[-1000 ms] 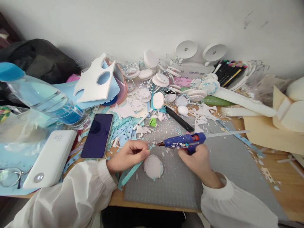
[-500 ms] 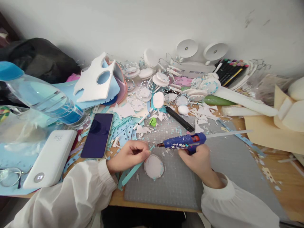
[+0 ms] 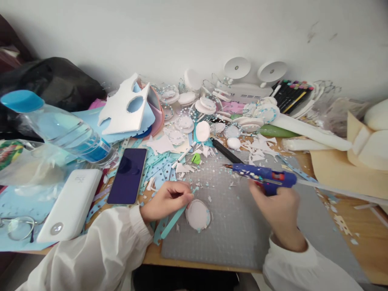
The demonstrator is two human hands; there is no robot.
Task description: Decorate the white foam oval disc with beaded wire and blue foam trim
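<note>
My left hand (image 3: 166, 201) is closed, pinching a teal paper strip (image 3: 173, 220) that runs down-left from its fingertips. Just right of that hand a white foam disc (image 3: 197, 214) with a teal-edged rim lies on the grey cutting mat (image 3: 230, 234). My right hand (image 3: 277, 206) is wrapped round the handle of a blue glue gun (image 3: 263, 175) speckled with paper bits. The gun's nozzle points left and hovers over the mat, well right of the strip end. Both sleeves are white.
A phone (image 3: 127, 175), white power bank (image 3: 70, 204), water bottle (image 3: 60, 128) and glasses (image 3: 16, 227) sit left. Paper scraps, foam discs (image 3: 206, 106), a black pen (image 3: 226, 150), markers (image 3: 289, 92) and white rolls (image 3: 309, 128) crowd the back. Tan paper (image 3: 339, 173) lies right.
My right hand has drawn the glue gun away to the right, off the strip's end. The left hand still pinches the strip beside the disc.
</note>
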